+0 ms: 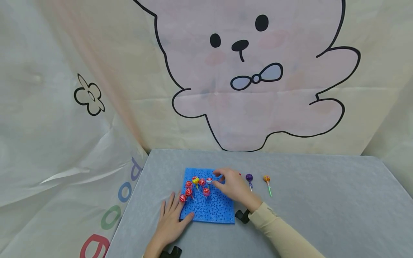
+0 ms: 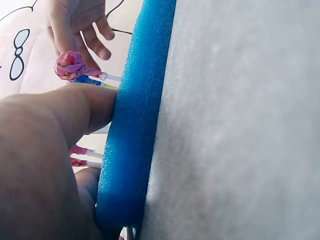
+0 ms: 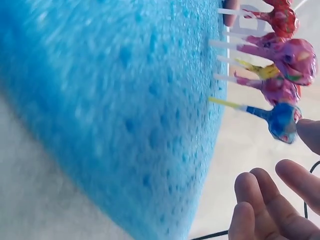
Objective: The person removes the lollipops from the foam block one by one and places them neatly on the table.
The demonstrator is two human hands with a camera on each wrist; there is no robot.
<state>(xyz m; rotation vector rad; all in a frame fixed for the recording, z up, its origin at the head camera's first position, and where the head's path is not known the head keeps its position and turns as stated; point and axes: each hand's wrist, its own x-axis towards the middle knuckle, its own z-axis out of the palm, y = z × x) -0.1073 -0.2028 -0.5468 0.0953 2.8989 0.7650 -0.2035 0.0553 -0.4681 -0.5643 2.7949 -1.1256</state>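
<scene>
A porous blue foam board [image 1: 213, 209] lies on the table with several wrapped lollipops standing in it by their sticks. Red ones [image 1: 188, 192] line its left side, with a yellow one [image 1: 195, 180] at the back and a pink one [image 3: 298, 61] farther in. My left hand [image 1: 171, 220] rests at the board's left front corner, fingers spread, thumb against the edge. Over the back right part of the board, my right hand [image 1: 233, 184] is beside a blue lollipop [image 3: 284, 122] on a yellow stick. Its thumb tip is right at the candy; the other fingers stand apart from it.
Right of the board, a purple lollipop [image 1: 249, 177] and an orange lollipop [image 1: 266, 178] with a green stick lie on the grey table [image 1: 322, 204]. A bit of red shows behind my right hand. A printed cloth [image 1: 290, 107] hangs behind the table.
</scene>
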